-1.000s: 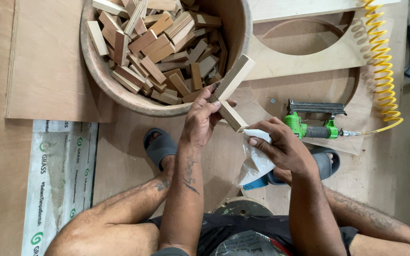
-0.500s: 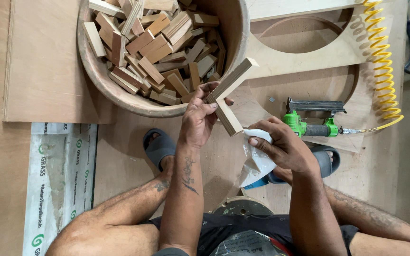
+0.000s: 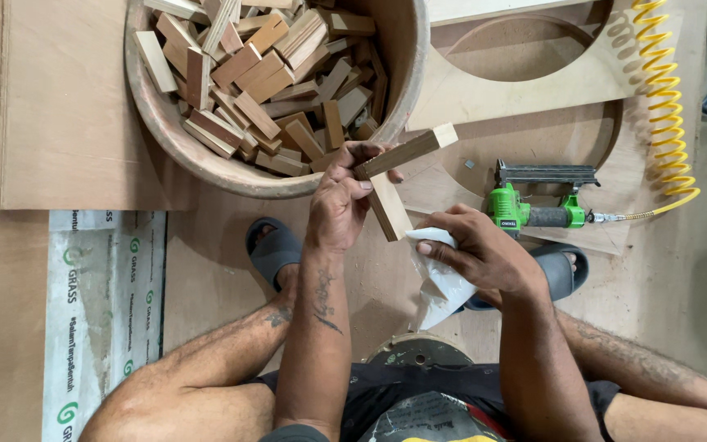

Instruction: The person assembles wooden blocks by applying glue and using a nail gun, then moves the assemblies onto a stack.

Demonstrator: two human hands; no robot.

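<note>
My left hand [image 3: 342,200] grips two short wooden blocks at once: one [image 3: 407,151] points up to the right, the other [image 3: 390,207] angles down beside it. They meet at my fingertips. My right hand [image 3: 484,252] holds a white squeeze bag [image 3: 439,278], its tip close to the lower block's end. Both hands hover just below the rim of a big round tub [image 3: 407,74] full of several similar wooden offcuts [image 3: 267,82].
A green nail gun [image 3: 538,209] lies right of my hands, joined to a yellow coiled air hose [image 3: 664,106]. Plywood with round cutouts [image 3: 525,90] lies behind it. My sandalled feet [image 3: 272,250] rest on the floor. A printed plastic sheet [image 3: 100,311] lies at left.
My left hand has turned the two blocks, so the upper one tilts flatter to the right. My right hand with the bag stays close by the lower block.
</note>
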